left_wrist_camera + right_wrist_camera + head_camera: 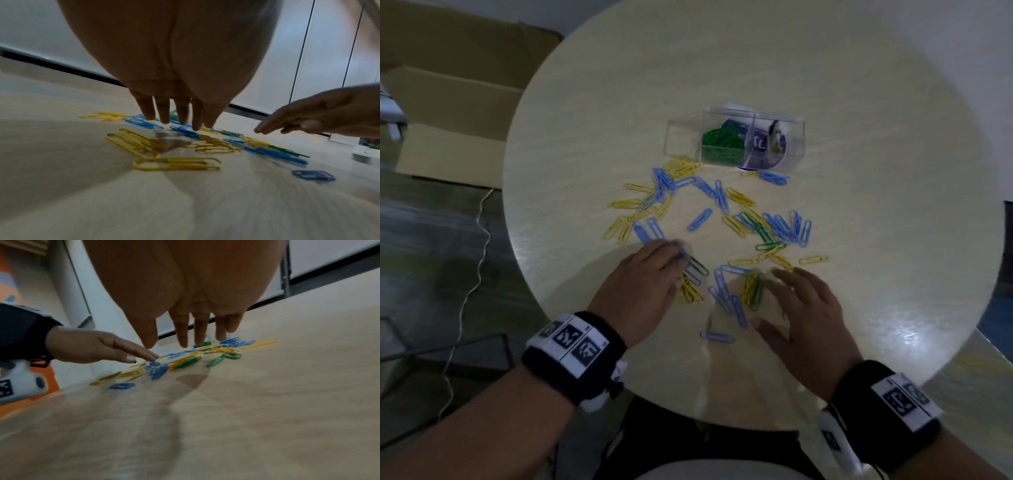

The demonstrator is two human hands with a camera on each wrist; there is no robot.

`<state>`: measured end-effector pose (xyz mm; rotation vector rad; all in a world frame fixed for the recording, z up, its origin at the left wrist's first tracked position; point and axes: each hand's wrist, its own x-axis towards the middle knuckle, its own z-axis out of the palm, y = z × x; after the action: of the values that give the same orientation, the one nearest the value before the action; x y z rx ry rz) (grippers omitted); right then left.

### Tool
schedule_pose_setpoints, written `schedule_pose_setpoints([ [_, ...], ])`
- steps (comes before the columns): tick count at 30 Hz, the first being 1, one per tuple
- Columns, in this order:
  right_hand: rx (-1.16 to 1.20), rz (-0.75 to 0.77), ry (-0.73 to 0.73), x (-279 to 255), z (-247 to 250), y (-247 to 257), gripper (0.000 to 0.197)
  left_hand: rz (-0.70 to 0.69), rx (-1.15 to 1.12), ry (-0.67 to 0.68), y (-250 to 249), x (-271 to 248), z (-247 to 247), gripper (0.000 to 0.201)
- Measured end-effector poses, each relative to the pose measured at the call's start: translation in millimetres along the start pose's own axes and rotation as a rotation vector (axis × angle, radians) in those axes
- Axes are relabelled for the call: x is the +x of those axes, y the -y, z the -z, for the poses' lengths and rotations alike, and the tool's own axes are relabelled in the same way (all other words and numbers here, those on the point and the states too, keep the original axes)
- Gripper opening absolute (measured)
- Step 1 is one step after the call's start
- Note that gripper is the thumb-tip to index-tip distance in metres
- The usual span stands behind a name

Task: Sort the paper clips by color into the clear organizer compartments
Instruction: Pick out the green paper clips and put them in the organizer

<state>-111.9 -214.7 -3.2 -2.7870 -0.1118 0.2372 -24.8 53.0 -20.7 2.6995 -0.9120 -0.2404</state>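
Fingers (671, 251) of the left hand (640, 291) and right hand (804, 315) are spread flat, gripping nothing, over paper clips (719, 219) scattered near the organizer (736, 144), probably for raking; straight fingers (164, 112) are shown low in the left wrist view, likewise fingers (183, 332) in the right.

No readable text; only blurred markings on the organizer's purple card (760, 144).

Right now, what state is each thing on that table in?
Clear organizer: upright, open-topped.
Green clips in organizer: piled in one compartment.
Loose green clips: still unsorted among the others.
Blue clips: scattered on table.
Yellow clips: scattered on table.
Left hand: fingers straight, on clips.
Right hand: spread, holding nothing.
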Motion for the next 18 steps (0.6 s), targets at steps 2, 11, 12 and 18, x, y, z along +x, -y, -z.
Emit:
schedule_pose_setpoints([
  [2,-0.054,-0.071,0.030,-0.3,-0.6,-6.6,0.064,0.060,-0.025,-0.013,9.8,4.1,0.2,0.038],
  [11,0.090,-0.090,-0.156,-2.1,-1.8,-20.5,0.034,0.052,-0.055,-0.169,18.2,14.8,9.1,0.027],
  [12,0.115,-0.131,-0.206,-0.4,0.0,-30.3,0.029,0.012,-0.065,-0.154,14.0,18.5,7.9,0.027],
  [18,0.096,-0.169,-0.184,17.0,5.2,-58.5,0.024,-0.032,-0.096,-0.049,8.0,32.6,0.8,0.023],
])
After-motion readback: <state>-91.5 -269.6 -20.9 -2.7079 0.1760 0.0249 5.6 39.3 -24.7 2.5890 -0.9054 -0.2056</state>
